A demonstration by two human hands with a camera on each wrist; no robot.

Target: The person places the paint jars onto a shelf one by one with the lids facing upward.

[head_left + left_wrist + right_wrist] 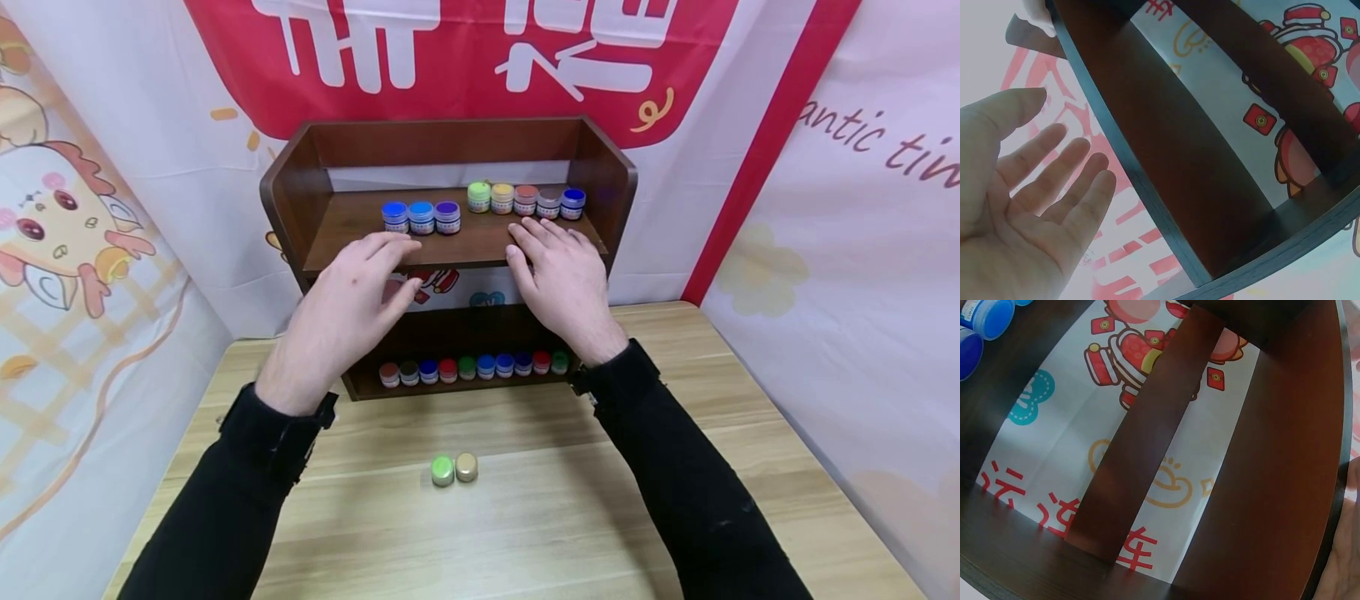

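Observation:
My left hand [352,300] is in front of the upper shelf board [465,246], its fingers loosely spread and holding nothing. Just beyond it stand three small paint jars [422,217] with blue and purple lids. In the left wrist view the palm and fingers [1063,169] show apart from the board's front edge. My right hand [558,279] lies over that edge with fingers extended forward, the fingertips just in front of several more jars [525,199] with green, yellow, reddish, grey and blue lids. Only a sliver of this hand [1338,550] shows in the right wrist view.
The dark brown two-tier rack [450,142] stands at the back of the wooden table [360,517]. A row of several jars [486,367] lines its lower tier. Two jars, one green-lidded [442,472] and one tan-lidded [467,467], stand on the table in front. Printed cloth [825,250] hangs around.

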